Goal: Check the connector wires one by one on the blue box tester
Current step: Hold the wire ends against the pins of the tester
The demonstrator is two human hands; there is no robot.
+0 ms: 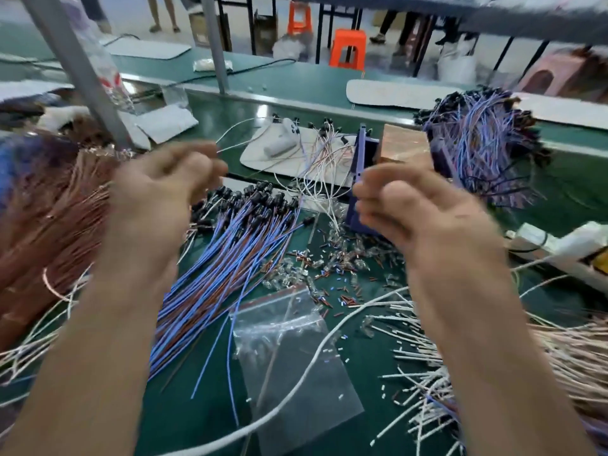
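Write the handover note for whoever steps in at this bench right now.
Left hand: curled, seems to pinch a thin white wire.
Right hand: curled before the blue box; blurred, hold unclear.
Blue-and-brown wire bundle lies between the hands, another heap right of the box.
Nothing shows how many are checked; treat both as left.

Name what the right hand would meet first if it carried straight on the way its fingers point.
Probably the blue box tester, just beyond the curled fingers of the right hand; blur leaves depth unsure.
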